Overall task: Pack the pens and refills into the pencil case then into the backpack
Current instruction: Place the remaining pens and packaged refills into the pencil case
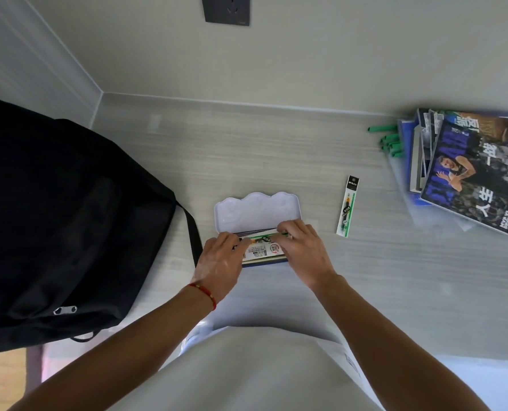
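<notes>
Pale desk (276, 149) against a wall. Case (255, 212) is open at centre with its lid up, backpack (54, 218) just to the left. Left hand (218, 259) and right hand (301, 250) each pinch an end of a refill pack (261, 240), laying it on other packets in the tray. Loose pack (347, 206) lies to the right; green pens (389, 140) lie farther off, against magazines (478, 179). Risk, as I judge it: the stack sits high, so the lid may not close, and forcing it could bend refills. The pens may not fit.

Soft, even daylight, faint shadows; wide-angle bending at the edges, slight blur throughout.
</notes>
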